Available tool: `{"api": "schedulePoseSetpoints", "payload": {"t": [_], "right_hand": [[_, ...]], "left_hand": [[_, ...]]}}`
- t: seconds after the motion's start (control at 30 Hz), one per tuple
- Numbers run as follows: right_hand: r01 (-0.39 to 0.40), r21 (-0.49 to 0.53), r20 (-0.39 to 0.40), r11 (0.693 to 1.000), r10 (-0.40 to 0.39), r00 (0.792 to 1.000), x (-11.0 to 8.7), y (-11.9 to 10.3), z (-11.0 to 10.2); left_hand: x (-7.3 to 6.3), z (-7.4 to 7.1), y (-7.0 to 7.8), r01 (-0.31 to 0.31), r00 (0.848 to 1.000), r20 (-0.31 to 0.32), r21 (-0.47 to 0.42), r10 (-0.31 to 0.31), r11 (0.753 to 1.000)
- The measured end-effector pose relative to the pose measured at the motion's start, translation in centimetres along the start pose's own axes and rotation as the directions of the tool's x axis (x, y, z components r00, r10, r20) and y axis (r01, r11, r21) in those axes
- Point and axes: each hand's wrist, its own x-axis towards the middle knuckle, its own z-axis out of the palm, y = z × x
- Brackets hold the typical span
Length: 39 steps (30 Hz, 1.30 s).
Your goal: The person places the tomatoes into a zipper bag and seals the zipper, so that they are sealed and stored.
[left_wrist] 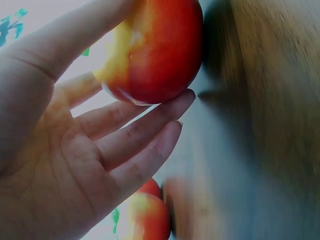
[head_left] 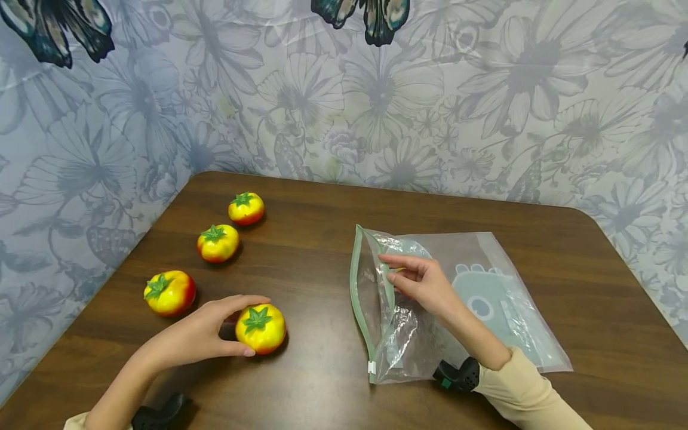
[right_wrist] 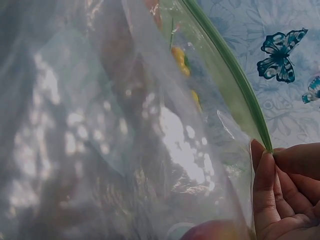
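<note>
My left hand point(head_left: 206, 331) holds a yellow-and-red persimmon point(head_left: 262, 331) with a green leafy top, thumb on the near side and fingers on the far side. In the left wrist view the fingertips touch the red underside of the persimmon point(left_wrist: 165, 50), low over the wooden table. A clear zip bag point(head_left: 430, 352) with a green edge lies to the right, its mouth gaping leftward. My right hand point(head_left: 421, 280) pinches the upper layer of that mouth; the right wrist view shows thumb and finger on the green zip strip point(right_wrist: 245, 95).
Three more persimmons stand in a slanting row: a near one point(head_left: 171, 292), a middle one point(head_left: 217, 243) and a far one point(head_left: 246, 208). A white slider point(head_left: 372, 367) sits at the bag's near corner. Patterned wall covering point(head_left: 376, 119) rises behind the brown table point(head_left: 312, 251).
</note>
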Motion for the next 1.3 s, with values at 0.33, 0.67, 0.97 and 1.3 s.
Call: {"api": "schedulePoseSetpoints", "payload": {"t": [0.33, 0.67, 0.97, 1.3], "right_hand": [[0.002, -0.002, 0.01, 1.0, -0.002, 1.0, 0.3, -0.2, 0.0], [-0.001, 0.01, 0.007, 1.0, 0.001, 1.0, 0.3, -0.2, -0.2], [-0.01, 0.007, 0.01, 1.0, 0.01, 1.0, 0.4, -0.2, -0.3], [-0.002, 0.011, 0.012, 1.0, 0.002, 1.0, 0.4, -0.3, -0.3]], "left_hand": [[2.4, 0.3, 0.8, -0.03, 0.999, 0.045, 0.028, 0.029, 0.999], [6.0, 0.9, 2.1, -0.086, 0.993, 0.08, -0.021, 0.087, 0.996], [8.7, 1.7, 3.7, -0.165, 0.986, 0.009, -0.085, 0.167, 0.983], [12.2, 3.8, 5.0, -0.159, 0.986, -0.07, -0.151, 0.149, 0.976]]}}
